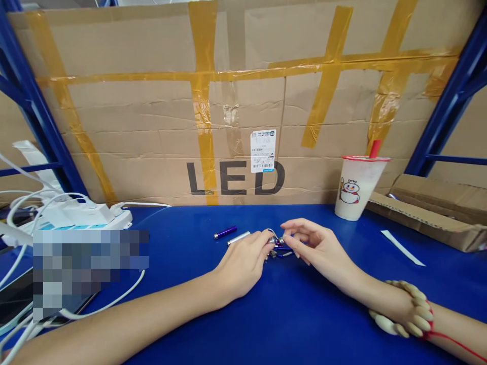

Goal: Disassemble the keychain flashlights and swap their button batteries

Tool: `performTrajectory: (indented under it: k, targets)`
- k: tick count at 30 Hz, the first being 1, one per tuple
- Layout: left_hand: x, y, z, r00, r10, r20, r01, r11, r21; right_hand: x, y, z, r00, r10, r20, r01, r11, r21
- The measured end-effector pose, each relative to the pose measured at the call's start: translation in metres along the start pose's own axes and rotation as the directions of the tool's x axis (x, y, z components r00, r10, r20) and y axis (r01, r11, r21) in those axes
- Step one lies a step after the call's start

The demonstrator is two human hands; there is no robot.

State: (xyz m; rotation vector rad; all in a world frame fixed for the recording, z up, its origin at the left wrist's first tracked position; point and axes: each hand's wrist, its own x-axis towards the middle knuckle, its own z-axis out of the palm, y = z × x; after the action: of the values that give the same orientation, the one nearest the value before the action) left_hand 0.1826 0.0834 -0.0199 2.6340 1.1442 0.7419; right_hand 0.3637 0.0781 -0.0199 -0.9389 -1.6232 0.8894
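My left hand (243,261) is closed in a pinch on a small silver metal piece (272,240), its fingertips partly hiding it. Close by on the right, my right hand (319,246) has its fingers curved and a little apart, the thumb beside a small shiny metal end (281,241). Whether it touches that end is hard to make out. Under the fingertips lies a small cluster of blue and silver metal clips (282,251), partly covered. Beyond my left hand rest a purple metal tube (225,232) and a silver tube (238,238), side by side on the blue tabletop (281,314).
A big taped cardboard box (152,126) walls off the back. A lidded drink cup (359,190) with a red straw stands right, near an open cardboard tray (426,218) and a white strip (403,247). Power strip (122,220) and white cables crowd the left.
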Motion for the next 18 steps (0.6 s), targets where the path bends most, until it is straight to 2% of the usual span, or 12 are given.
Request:
performTrajectory:
  k: [11, 15, 18]
  targets:
    - [0.0015, 0.002, -0.0018, 0.992, 0.122, -0.029, -0.124, 0.987, -0.106, -0.0004, -0.0024, -0.0034, 0.997, 0.055, 0.059, -0.059, 0.996, 0.073]
    - [-0.0007, -0.0012, 0.0007, 0.978, 0.19, -0.081, -0.197, 0.977, -0.081, 0.001, -0.0011, -0.0035, 0.989, 0.135, 0.067, -0.143, 0.981, 0.132]
    - [-0.0022, -0.0034, 0.0018, 0.952, 0.275, -0.136, -0.281, 0.959, -0.03, 0.0016, -0.0002, -0.0034, 0.974, 0.208, 0.092, -0.22, 0.963, 0.154]
